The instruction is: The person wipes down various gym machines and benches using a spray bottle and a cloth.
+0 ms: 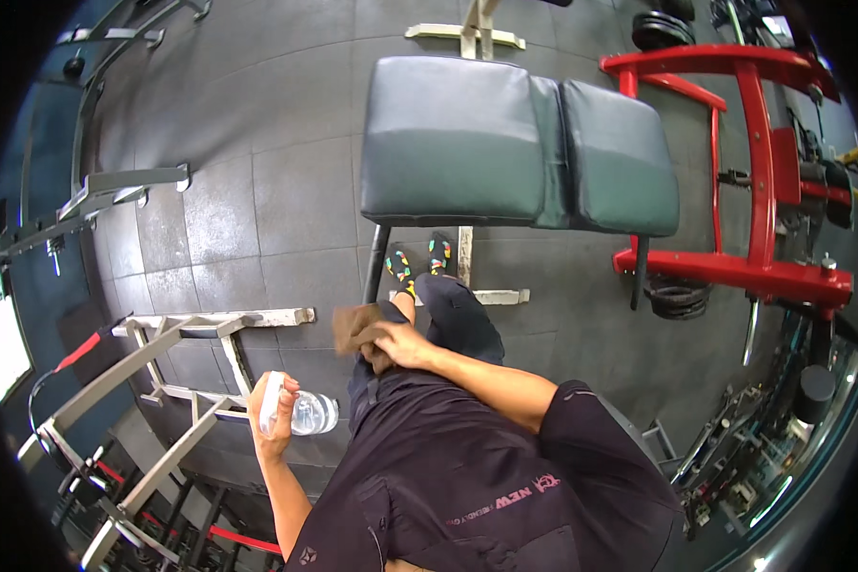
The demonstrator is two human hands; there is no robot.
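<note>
My left hand (272, 427) grips a clear plastic spray bottle (316, 413) by its white trigger head, with the bottle's body pointing right. Liquid seems to be inside. My right hand (402, 344) reaches across my front and holds a brown cloth (350, 330), which is blurred and partly covered by the fingers. Just beyond the cloth stands a padded bench with a black, two-part seat (457, 143). One of its dark metal bars (376, 264) comes down close to the cloth; the cloth looks apart from the pad.
A red weight machine frame (758, 164) stands on the right, with weight plates (676, 297) by it. At the left are a pale metal frame (222, 318) and a grey rack foot (136, 179). Dark rubber tiles (300, 186) cover the floor.
</note>
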